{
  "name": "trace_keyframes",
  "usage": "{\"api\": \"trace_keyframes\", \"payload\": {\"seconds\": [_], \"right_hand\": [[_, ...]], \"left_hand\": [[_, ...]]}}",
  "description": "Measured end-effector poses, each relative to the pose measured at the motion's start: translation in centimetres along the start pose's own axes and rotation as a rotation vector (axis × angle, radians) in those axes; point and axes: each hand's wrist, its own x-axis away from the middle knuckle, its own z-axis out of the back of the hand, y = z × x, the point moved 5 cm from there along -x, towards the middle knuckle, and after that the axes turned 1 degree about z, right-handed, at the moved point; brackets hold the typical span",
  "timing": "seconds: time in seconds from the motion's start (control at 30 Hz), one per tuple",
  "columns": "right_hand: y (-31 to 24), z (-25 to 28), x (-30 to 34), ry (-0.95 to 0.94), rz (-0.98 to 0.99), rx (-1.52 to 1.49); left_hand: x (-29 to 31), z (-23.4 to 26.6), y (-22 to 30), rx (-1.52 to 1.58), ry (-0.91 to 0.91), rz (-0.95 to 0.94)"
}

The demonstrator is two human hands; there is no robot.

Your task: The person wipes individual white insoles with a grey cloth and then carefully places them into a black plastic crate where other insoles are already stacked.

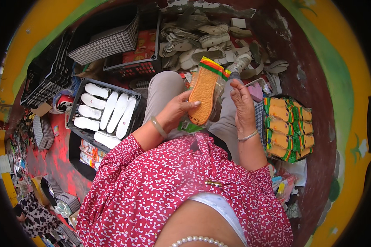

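Upright over my lap is an orange textured insole (203, 92) in a clear plastic bag with a red, yellow and green top strip. My left hand (178, 109) grips it by its left side, thumb lying across the front. To the right of the bag, my right hand (245, 106) is raised with its fingers stretched out and nothing held in it. A small gap shows between that hand and the bag. Green printed plastic also shows at the bag's lower end.
A dark crate (71, 119) with several white insoles (109, 109) stands to my left. Stacked orange insole packets (281, 123) sit in a container at right. Loose pale insoles (185, 53) are heaped ahead, near a houndstooth box (107, 46). A painted wall (344, 94) curves along the right.
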Motion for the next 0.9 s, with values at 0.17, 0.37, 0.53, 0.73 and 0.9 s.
{"api": "trace_keyframes", "payload": {"seconds": [0.17, 0.37, 0.53, 0.73, 0.9], "right_hand": [[0.2, -0.8, -1.3, -0.104, -0.091, -0.279], [-0.6, -0.9, -1.3, 0.124, -0.039, -0.175], [-0.1, 0.6, -1.5, 0.191, -0.016, -0.095], [0.1, 1.5, -1.6, 0.266, 0.024, 0.005], [-0.1, 2.0, -1.6, 0.289, 0.044, 0.081]], "left_hand": [[0.7, -1.1, -0.4, -0.016, -0.054, 0.038], [0.9, -0.7, -0.5, -0.003, -0.054, 0.054], [0.9, 0.4, -1.1, 0.008, -0.024, 0.117], [0.7, 0.5, -1.4, 0.052, -0.038, 0.157], [0.2, 0.8, -1.3, 0.02, -0.034, 0.143]]}}
